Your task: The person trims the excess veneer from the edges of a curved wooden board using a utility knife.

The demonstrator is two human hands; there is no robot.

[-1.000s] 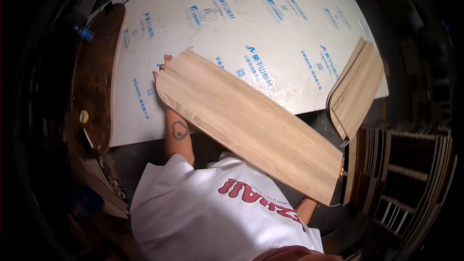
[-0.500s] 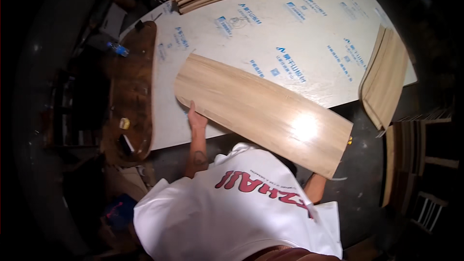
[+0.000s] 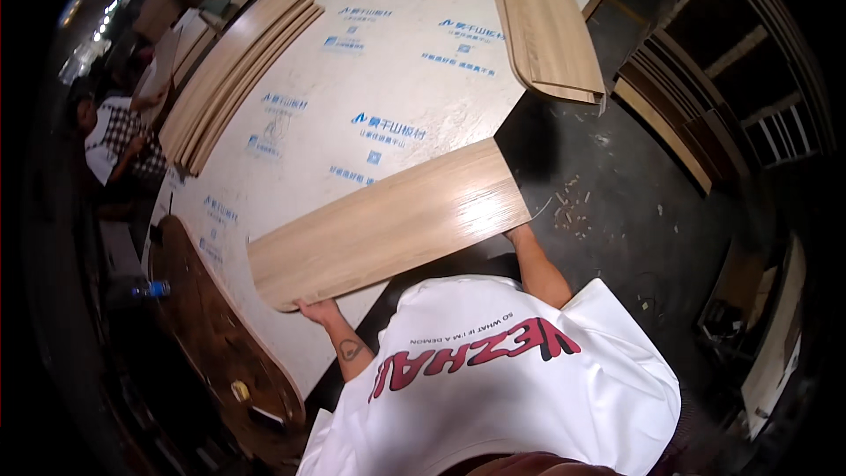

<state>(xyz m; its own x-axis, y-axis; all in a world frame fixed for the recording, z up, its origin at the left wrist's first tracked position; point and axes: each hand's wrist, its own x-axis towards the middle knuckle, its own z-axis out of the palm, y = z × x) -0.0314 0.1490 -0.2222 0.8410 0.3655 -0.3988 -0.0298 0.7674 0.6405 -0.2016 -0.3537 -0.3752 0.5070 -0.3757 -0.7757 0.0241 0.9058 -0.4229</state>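
A long light wood-grain board [image 3: 388,229] with rounded corners at its left end spans both my hands. Its left part overlaps the table's near side, while the right end juts past the table edge over the floor. My left hand [image 3: 319,310] is closed on the near edge by the rounded left end, fingers partly under the board. At the near right corner, my right hand [image 3: 518,234] grips the edge from below, with most of its fingers hidden. Whether the board touches the table I cannot tell.
The white table [image 3: 458,106] bears blue print. Similar boards lie in a stack [image 3: 238,79] at far left and another [image 3: 551,26] at far right. A dark brown curved panel [image 3: 207,326] lies left. A person [image 3: 123,141] sits beyond. Wood scraps [image 3: 573,207] litter the floor.
My view has turned to the right, so the table and stacks appear swung round to the left. The board's right end now sits higher in the picture. Both hands still hold it.
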